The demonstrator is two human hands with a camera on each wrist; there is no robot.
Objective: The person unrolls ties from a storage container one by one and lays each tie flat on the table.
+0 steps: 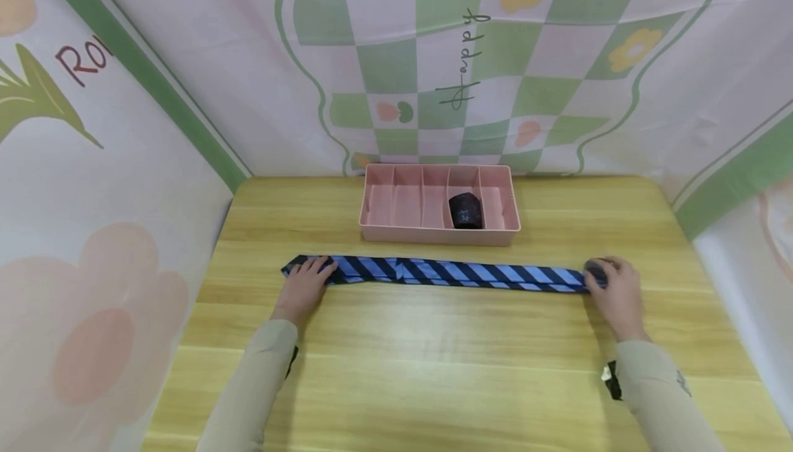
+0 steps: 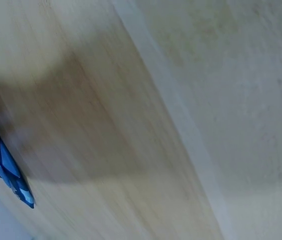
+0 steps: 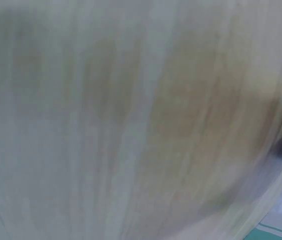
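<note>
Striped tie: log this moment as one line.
striped tie: on table; left hand: on pointed end; right hand: grips rolled end; pink tray: beyond tie

- A wood-grained worktop (image 1: 446, 369)
- A pink box (image 1: 438, 235) split into five compartments, near the worktop's far edge
- A dark patterned bundle (image 1: 465, 210) in its fourth compartment from the left
- Behind, a pale cloth (image 1: 390, 67) printed with green checks, flowers and "Happy"
- At the left, a pale sheet (image 1: 180, 170) with a large pink flower
</note>
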